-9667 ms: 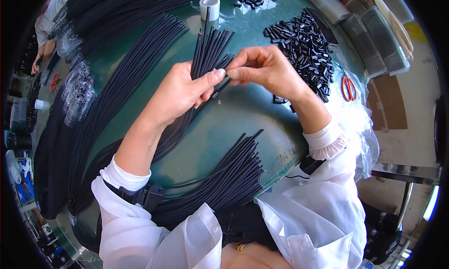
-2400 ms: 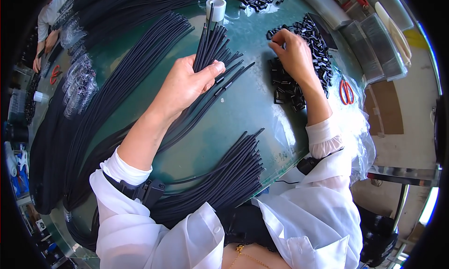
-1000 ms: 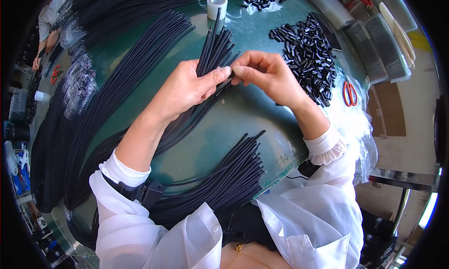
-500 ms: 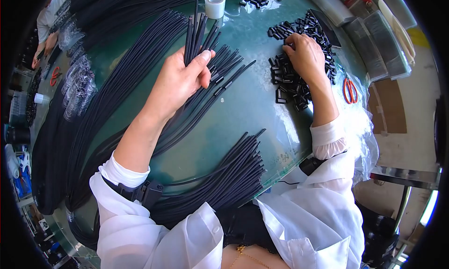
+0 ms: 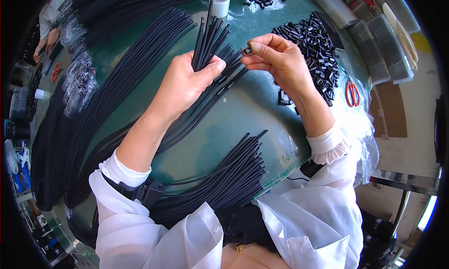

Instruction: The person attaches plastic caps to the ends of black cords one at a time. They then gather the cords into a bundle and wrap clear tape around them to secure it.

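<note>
A bunch of thin black cords (image 5: 209,42) stands upright in my left hand (image 5: 184,84), which is closed around it with the thumb across the front. My right hand (image 5: 283,63) pinches a small black rectangular piece (image 5: 248,50) between thumb and fingertips, a little to the right of the cord ends. Just beyond it on the right lies a heap of similar black pieces (image 5: 322,58). More cords (image 5: 220,89) run under my left hand, and a few of them carry small black pieces near their ends. My fingers partly hide the pinched piece.
Another bundle of black cords (image 5: 234,170) lies along the near table edge. Long bundles (image 5: 126,68) cover the left side. A white tape roll (image 5: 220,6) stands at the back. Red-handled scissors (image 5: 352,94) and clear plastic packets (image 5: 381,49) lie right. A co-worker's hand (image 5: 52,37) shows far left.
My right hand has left the heap and moved left toward the cords, now with a small black piece in its fingertips. My left hand has shifted slightly right with the cords.
</note>
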`<state>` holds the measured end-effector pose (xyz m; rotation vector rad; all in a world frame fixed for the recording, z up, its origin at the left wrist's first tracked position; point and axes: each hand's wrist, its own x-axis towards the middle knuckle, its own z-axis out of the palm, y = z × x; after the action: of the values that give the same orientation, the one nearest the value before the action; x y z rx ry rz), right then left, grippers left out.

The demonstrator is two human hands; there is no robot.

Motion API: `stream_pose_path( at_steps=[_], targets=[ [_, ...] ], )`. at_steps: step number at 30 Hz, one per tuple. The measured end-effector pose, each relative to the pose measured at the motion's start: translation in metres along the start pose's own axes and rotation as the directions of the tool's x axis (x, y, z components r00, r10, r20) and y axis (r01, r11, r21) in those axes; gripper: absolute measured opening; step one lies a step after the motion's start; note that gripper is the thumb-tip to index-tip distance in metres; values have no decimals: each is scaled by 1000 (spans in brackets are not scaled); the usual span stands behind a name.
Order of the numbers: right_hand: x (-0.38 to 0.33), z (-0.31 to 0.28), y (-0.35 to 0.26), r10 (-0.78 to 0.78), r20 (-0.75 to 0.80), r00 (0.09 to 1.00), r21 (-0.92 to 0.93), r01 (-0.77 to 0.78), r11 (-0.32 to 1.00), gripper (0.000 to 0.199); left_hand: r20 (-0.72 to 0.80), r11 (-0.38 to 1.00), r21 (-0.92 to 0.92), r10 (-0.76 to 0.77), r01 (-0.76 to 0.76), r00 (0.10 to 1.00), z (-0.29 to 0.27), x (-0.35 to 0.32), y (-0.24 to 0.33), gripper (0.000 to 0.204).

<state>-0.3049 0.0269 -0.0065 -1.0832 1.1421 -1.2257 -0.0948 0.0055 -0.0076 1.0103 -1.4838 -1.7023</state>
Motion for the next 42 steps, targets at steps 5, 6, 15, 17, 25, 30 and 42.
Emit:
stream_pose_path(
  at_steps=[5,6,15,17,25,30,42],
  targets=[
    [0,-3,2,30,50,998,12,-30,999,15,-21,990,95,109,-107,994,2,1,-5,10],
    [0,-3,2,29,48,998,11,-29,1000,15,-20,990,94,110,-108,994,3,1,-5,10],
    [-7,13,9,-80,315,946,-216,153,964,18,99,998,64,-9,3,995,0,-2,0,18],
    [-11,20,7,-92,288,953,-261,170,950,19,89,995,1,-96,97,991,2,-3,4,22],
    [-8,4,0,-28,252,967,-211,83,974,22,78,961,275,-4,-18,997,-12,4,-1,25],
    [10,-45,-2,-399,-56,915,-929,98,356,19,-69,883,397,303,-252,951,-20,12,-9,24],
    [18,-79,7,-519,-69,852,-997,-73,13,22,-23,1000,20,10,-10,1000,1,3,5,21]
  ],
)
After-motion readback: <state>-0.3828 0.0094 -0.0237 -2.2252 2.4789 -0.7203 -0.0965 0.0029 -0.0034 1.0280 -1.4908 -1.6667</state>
